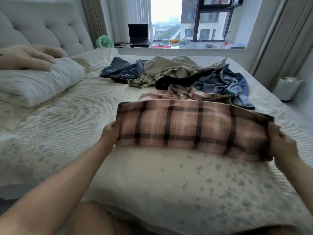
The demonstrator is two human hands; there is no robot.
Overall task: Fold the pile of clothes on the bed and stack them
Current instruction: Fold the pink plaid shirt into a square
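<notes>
A pink plaid shirt [189, 128] with dark stripes lies partly folded in the middle of the bed [67, 133]. My left hand [111, 133] grips its left edge and my right hand [281, 141] grips its right edge, lifting the near fold off the cover. The shirt's collar end stays on the bed behind the fold. Farther back sits a loose pile: a dark blue garment [122, 68], a beige plaid shirt [171, 72], something black [169, 82] and a light denim piece [228, 83].
White pillows [39, 82] lie at the left by the padded headboard [44, 26], with another person's hand [28, 58] resting on one. A green fan [104, 41] and laptop [138, 35] stand on the window ledge. A white bin [287, 89] sits right of the bed.
</notes>
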